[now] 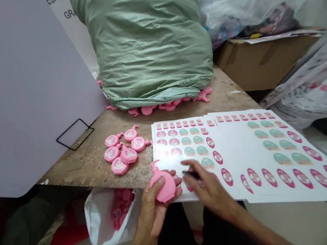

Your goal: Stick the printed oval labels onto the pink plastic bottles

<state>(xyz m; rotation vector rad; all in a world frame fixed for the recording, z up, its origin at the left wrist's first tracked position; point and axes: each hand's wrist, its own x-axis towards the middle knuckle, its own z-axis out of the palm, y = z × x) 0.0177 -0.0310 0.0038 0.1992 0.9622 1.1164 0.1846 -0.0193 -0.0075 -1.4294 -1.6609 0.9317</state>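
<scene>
I'm gripping the pink bottle-shaped piece (164, 187) in my left hand (153, 208), near the counter's (82, 164) front edge | my right hand (211, 188) is pinching a slim dark tool (191, 174) over the sticker sheets (234, 145) | labelled pink pieces (129, 155) are lying left of the sheets | white bag (96, 222) is holding more below.

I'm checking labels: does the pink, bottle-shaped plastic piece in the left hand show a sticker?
No, the visible face of the pink, bottle-shaped plastic piece in the left hand is plain.
</scene>
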